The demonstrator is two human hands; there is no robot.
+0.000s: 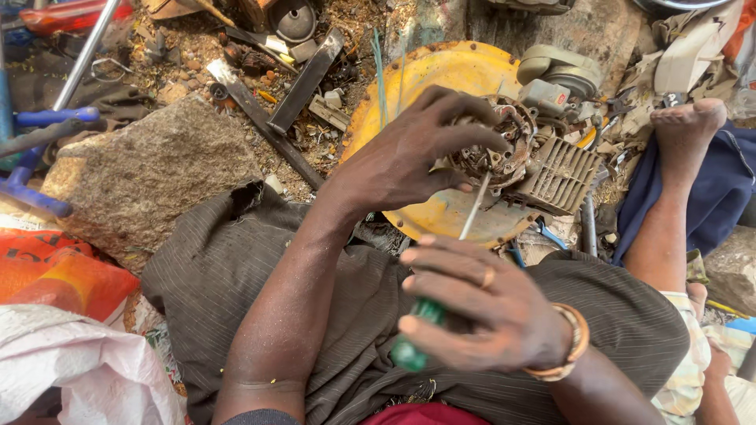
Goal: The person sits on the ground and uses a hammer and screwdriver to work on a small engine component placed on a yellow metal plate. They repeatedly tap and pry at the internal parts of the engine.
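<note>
The left hand (409, 153) reaches forward with its fingers spread and curled over the round open face of a small engine (524, 157), gripping its rim. The engine lies on its side on a yellow disc (453, 71), its grey finned block pointing right. The right hand (480, 303) is closed round the green handle of a screwdriver (441, 283); the thin steel shaft runs up and slightly right, and its tip sits inside the engine, just below the left fingers, though what it touches there is too cluttered to make out. A ring and a bangle show on the right hand and wrist. Both forearms rest over dark striped cloth (228, 275). A flat stone (150, 173) lies to the left, with metal bars (303, 83) beyond it. Another person's bare foot (685, 118) rests just right of the engine.
</note>
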